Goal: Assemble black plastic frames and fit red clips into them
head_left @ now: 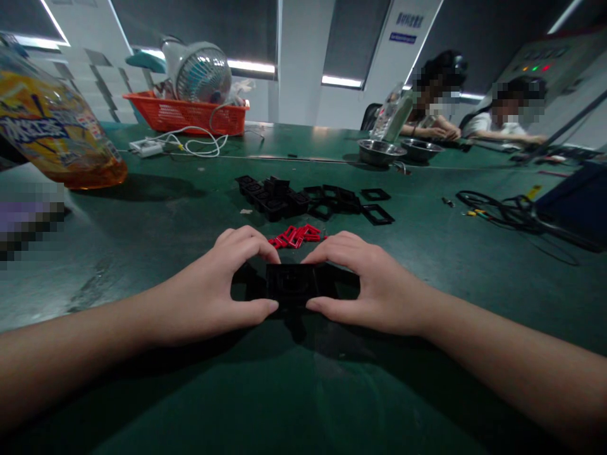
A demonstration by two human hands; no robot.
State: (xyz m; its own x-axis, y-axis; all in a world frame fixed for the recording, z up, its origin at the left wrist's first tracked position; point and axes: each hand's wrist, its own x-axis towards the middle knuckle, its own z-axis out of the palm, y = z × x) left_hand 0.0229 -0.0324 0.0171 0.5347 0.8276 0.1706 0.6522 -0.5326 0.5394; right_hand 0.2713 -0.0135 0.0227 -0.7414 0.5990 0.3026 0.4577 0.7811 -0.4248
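A black rectangular plastic part [291, 282] rests low over the table in front of me, its details dark and hard to make out. My left hand [237, 278] grips its left end between thumb and fingertips. On the opposite end, my right hand [365, 281] holds it the same way. Just beyond the fingertips lies a small heap of red plastic frames [296, 236]. Farther back sit a cluster of black plastic housings [270, 197] and several flat black frames [378, 215].
On the green table [303, 392] stand an orange drink bottle [61, 126] at left and a red basket [190, 114] with a fan [203, 72]. A white cable [203, 142], metal bowls [379, 151] and black cables [507, 212] lie around. Two people [502, 123] sit at the back right.
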